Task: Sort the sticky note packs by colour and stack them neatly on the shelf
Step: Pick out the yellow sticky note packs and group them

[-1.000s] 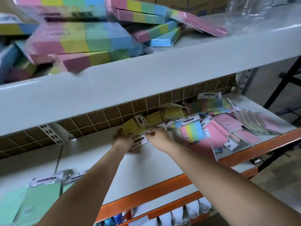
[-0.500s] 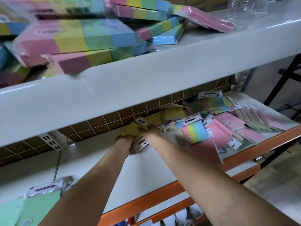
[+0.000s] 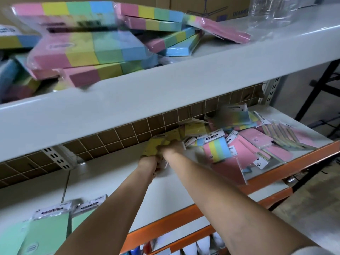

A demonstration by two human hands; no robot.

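Both hands [image 3: 147, 163] [image 3: 170, 149] grip yellow packs [image 3: 153, 147].

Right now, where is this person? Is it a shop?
Probably a stationery shop's stockroom or a warehouse. Metal shelves with an orange edge hold heaps of wrapped sticky note packs, cardboard boxes stand behind the top shelf, and both hands hold yellow packs.

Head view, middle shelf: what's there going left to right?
Green sticky note packs → left hand and right hand, both on the yellow packs → four-colour striped pack → pink packs.
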